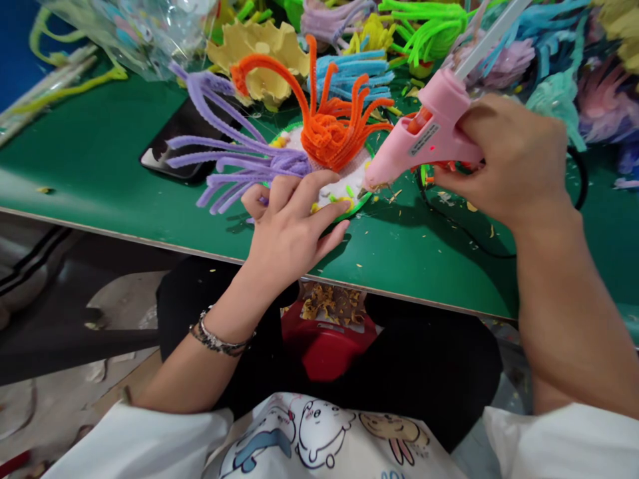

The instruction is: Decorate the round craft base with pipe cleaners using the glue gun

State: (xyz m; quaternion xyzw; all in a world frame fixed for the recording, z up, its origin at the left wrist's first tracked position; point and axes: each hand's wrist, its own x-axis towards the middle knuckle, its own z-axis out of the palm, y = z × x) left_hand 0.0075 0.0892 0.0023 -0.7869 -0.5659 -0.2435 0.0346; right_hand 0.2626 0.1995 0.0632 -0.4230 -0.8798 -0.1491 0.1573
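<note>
My right hand [514, 156] is wrapped round the handle of a pink hot glue gun [419, 136], with a glue stick [492, 40] poking out of its back. The nozzle points down to the left, at the right edge of a round white base [327, 189] rimmed in green. On that base sit an orange pipe-cleaner bundle [329, 136] and a purple pipe-cleaner bundle [287, 163]. My left hand [294, 229] lies over the front of the base, fingers spread and touching it. Small yellow and green bits lie near its fingertips.
A dark phone [192, 136] lies left of the base. Behind stand a yellow scalloped cup [262, 56], a blue pipe-cleaner bundle [357, 73] and a clear plastic bag [150, 33]. The gun's black cord [464, 233] loops across the green table [84, 179], among scraps.
</note>
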